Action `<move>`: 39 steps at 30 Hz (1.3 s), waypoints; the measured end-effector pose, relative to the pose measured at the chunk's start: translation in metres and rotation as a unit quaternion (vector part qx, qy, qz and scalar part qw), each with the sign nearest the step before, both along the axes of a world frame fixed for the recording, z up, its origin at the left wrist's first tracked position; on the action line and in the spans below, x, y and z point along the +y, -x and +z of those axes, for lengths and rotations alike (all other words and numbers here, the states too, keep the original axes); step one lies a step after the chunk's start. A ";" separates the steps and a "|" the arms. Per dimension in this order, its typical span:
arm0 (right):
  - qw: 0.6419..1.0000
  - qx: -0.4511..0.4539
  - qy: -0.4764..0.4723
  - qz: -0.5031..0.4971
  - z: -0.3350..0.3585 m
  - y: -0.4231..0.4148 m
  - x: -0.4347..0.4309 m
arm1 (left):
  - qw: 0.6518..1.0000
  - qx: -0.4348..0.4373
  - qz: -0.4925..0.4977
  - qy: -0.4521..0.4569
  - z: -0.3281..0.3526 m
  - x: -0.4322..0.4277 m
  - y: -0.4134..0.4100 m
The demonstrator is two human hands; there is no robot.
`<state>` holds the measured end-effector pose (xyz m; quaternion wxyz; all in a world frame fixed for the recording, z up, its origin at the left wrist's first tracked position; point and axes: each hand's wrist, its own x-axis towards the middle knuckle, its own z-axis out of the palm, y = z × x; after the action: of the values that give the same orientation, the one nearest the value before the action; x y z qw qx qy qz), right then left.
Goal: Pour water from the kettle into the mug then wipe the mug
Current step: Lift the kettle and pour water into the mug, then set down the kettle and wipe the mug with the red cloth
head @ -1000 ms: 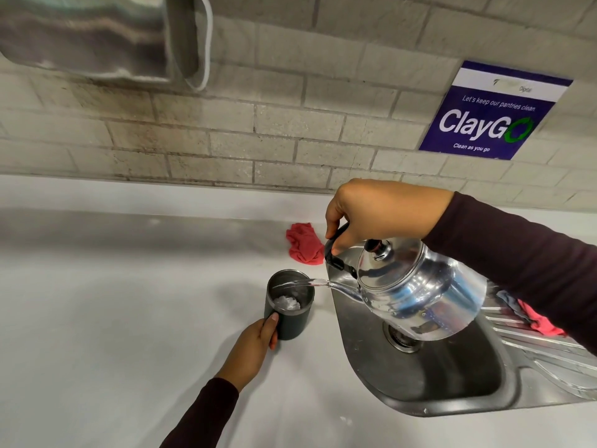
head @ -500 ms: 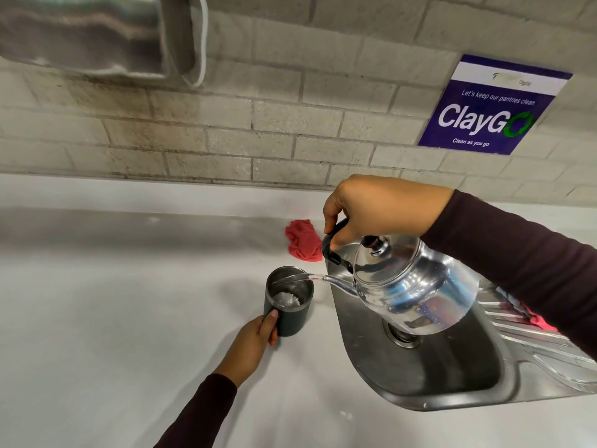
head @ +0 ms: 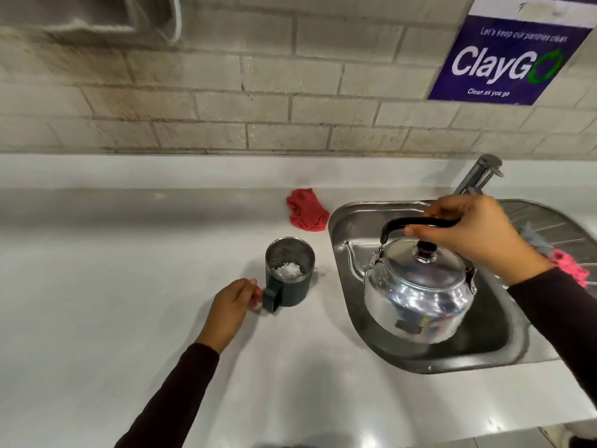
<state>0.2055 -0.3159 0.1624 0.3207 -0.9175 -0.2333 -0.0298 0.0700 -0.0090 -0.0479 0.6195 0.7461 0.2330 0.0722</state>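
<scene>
A dark mug point(head: 290, 275) stands upright on the white counter, with water glinting inside. My left hand point(head: 233, 308) pinches its handle at the lower left. A shiny steel kettle point(head: 416, 292) with a black handle hangs level over the sink basin point(head: 358, 221), its spout pointing left and clear of the mug. My right hand point(head: 478, 236) grips the kettle's handle from above. A red cloth point(head: 306, 210) lies crumpled on the counter behind the mug, left of the sink.
A tap point(head: 478, 174) rises behind the sink. A pink and grey cloth point(head: 562, 258) lies on the drainboard at the right. The tiled wall carries a blue sign point(head: 510, 56). White counter point(head: 113, 286) stretches to the left.
The pouring has stopped. The kettle swung right, away from the mug, tipped back level and dropped lower over the sink. My left hand slid from the mug's side to its handle.
</scene>
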 end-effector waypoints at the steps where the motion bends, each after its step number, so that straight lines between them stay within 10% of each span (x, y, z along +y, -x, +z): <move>1: 1.000 0.004 -0.022 -0.011 -0.003 -0.003 -0.002 | 1.000 -0.004 0.006 -0.008 0.001 0.002 0.000; 12: 0.987 -0.026 -0.158 -0.004 0.002 -0.061 0.079 | 0.998 -0.004 0.058 -0.030 0.010 0.012 0.007; 26: 0.974 0.093 -0.037 0.206 -0.057 -0.142 0.291 | 0.989 0.019 0.145 -0.013 0.015 0.033 0.029; 39: 0.963 0.058 -0.030 0.263 -0.121 -0.132 0.304 | 0.985 0.017 0.174 -0.007 0.011 0.037 0.035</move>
<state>0.3378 -0.0114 0.0417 0.3580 -0.8139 -0.4460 0.1020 0.0351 0.0280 -0.0373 0.5882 0.6999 0.3690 0.1675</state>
